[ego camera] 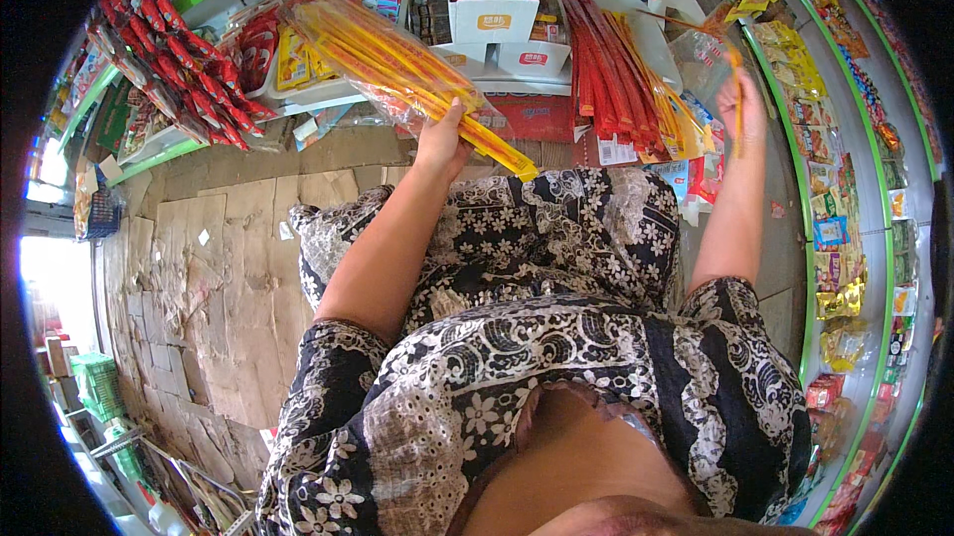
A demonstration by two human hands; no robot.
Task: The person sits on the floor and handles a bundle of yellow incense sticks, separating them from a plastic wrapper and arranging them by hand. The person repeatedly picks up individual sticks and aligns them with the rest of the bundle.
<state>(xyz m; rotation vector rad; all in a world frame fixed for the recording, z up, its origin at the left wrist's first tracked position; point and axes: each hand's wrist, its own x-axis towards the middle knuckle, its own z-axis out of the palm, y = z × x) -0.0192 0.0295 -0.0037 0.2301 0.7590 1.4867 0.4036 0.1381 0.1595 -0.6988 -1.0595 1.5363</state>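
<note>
My left hand [443, 141] grips the lower end of a bundle of long yellow-and-red snack packets [395, 52]. A clear plastic bag covers much of the bundle, and one yellow packet end [525, 166] sticks out past my fingers. At the right, my raised right hand [739, 104] holds a thin orange-yellow strip [738, 74]; what it is exactly is unclear. A clear plastic wrapper [699, 59] is beside that hand. Between my hands, long red packets [615, 78] hang over the shelf's front, with yellow ones [656, 74] alongside them.
Red snack packets [175, 63] hang at the left. A white box [493, 18] of red packets stands on the shelf ahead. Green-edged shelves [801, 238] with bagged snacks line my right. Flattened cardboard [223, 297] covers the floor; a green basket [98, 385] stands far left.
</note>
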